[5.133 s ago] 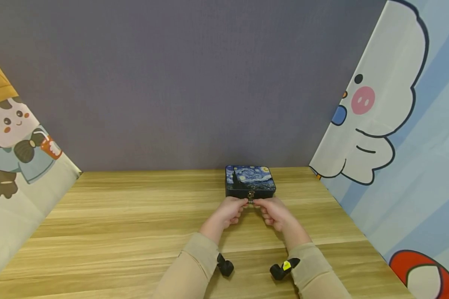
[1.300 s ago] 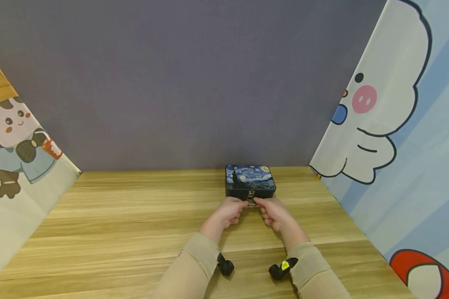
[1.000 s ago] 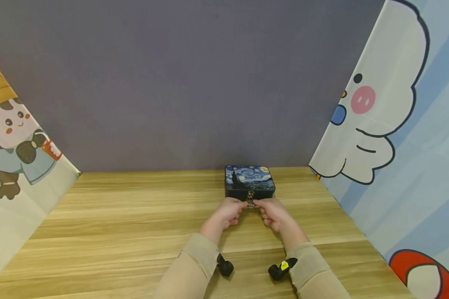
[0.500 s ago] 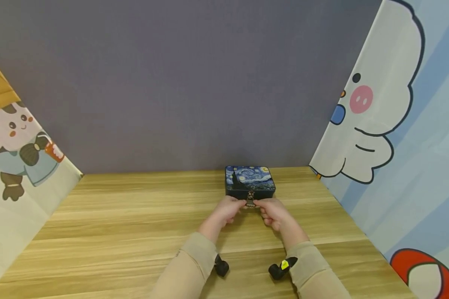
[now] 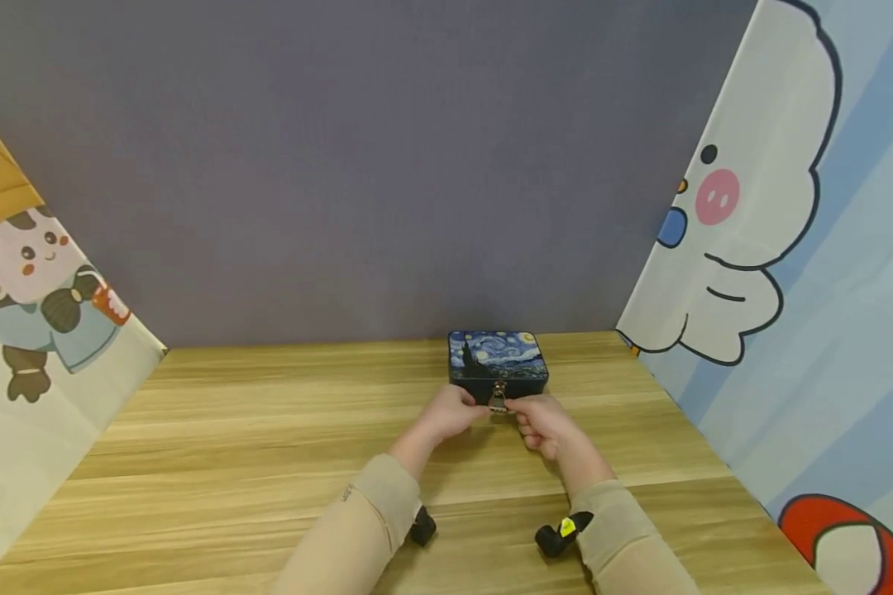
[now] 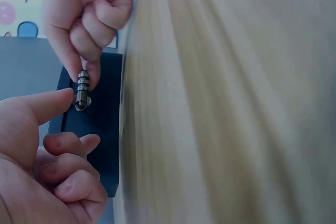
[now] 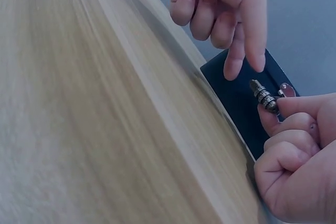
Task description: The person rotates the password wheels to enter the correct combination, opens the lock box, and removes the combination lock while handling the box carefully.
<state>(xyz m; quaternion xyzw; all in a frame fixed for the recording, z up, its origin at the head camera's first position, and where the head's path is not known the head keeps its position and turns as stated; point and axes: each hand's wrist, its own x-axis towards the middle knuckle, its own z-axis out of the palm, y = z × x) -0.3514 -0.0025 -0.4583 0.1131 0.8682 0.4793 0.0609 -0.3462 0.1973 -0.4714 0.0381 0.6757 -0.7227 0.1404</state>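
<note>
A small tin box (image 5: pixel 497 354) with a swirling blue night-sky painting on its lid stands closed at the back of the table. From the clasp on its dark front hangs a combination padlock (image 5: pixel 498 404), with ringed number dials visible in the left wrist view. My right hand (image 5: pixel 549 423) pinches one end of the padlock (image 7: pixel 264 96) between thumb and index finger, its other fingers curled. Beside the other end is my left hand (image 5: pixel 446 413). In the right wrist view, the left hand's thumb and index finger (image 7: pixel 234 59) are parted, with nothing between them.
The wooden table (image 5: pixel 268 446) runs up to a grey back panel (image 5: pixel 305 165). Cartoon-printed sheets (image 5: pixel 826 330) flank it on both sides. Black wrist devices (image 5: pixel 558 535) sit at both beige cuffs.
The left hand has let go of the padlock, its thumb and index finger spreading as its forearm shifted left. The right hand keeps its pinch, and the box stays put.
</note>
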